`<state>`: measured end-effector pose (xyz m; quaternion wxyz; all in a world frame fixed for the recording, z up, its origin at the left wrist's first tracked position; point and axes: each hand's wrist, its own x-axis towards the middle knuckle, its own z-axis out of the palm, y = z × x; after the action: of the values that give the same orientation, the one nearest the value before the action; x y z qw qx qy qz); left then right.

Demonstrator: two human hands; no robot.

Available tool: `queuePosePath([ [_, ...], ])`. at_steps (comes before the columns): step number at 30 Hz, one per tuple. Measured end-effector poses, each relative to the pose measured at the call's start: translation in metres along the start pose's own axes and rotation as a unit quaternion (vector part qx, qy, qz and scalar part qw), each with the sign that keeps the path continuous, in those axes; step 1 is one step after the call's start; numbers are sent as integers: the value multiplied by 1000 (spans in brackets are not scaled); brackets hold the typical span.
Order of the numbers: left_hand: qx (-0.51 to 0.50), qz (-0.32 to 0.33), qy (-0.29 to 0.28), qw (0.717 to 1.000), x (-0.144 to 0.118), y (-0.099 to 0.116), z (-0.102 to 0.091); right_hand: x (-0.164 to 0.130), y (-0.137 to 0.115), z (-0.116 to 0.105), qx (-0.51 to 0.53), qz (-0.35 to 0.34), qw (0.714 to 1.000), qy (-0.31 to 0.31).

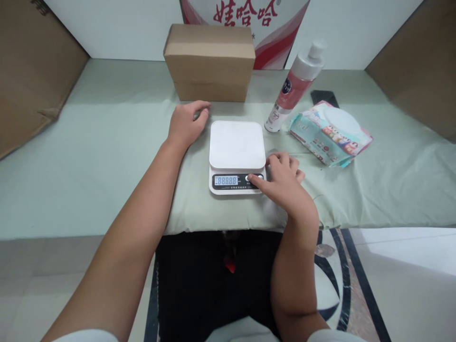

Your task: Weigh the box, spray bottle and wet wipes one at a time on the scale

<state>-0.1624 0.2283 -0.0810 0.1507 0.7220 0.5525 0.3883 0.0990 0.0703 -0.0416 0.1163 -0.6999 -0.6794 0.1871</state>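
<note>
A white digital kitchen scale (237, 145) lies flat in the middle of the cloth-covered table, its square plate bare. Its small display is lit and shows a row of segment digits. The thumb of my right hand (285, 183) presses on a button of the dark panel, while the other fingers are spread at the scale's right side. To the left of the plate, my left hand (188, 122) rests on the cloth with loosely bent fingers and nothing visible in it. Its fingertips are close to the front of a brown cardboard box (210, 76).
A pink and white bottle (294, 90) stands behind the scale to the right. Beside it lie a teal pack of wipes (329, 135) and a dark flat object (325, 98). Cardboard panels flank the table (89, 190), and a red and white printed carton (274, 40) is at the back.
</note>
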Motion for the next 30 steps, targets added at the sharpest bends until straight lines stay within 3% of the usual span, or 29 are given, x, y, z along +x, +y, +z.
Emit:
queuePosePath([
  [30, -32, 9, -47, 998, -4, 9, -3, 6, 2, 8, 29, -3, 999, 24],
])
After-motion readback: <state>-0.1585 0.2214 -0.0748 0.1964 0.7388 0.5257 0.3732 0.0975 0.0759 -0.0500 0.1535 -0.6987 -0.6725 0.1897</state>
